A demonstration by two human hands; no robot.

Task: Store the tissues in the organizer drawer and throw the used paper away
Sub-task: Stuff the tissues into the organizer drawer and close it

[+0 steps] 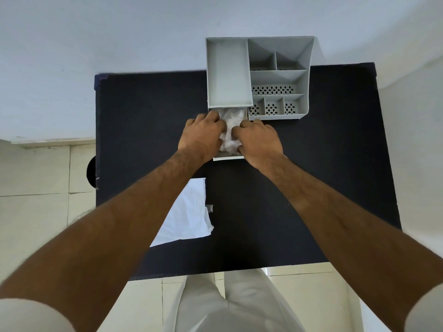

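Tissues [230, 130] already inside pulled-out drawer [229, 158] of organizer [280, 75]; left hand [202, 136] and right hand [260, 140] grip curled, pressing them down. Drawer unclosed. Used paper [189, 212] on tabletop [311, 188], undiscarded.

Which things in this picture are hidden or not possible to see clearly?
All in the head view:
- Tissues in the drawer: left hand and right hand cover most.
- Drawer's back: under the organizer.
- White paper: left forearm hides its near part.
- Dark round shape: cut by the table edge.
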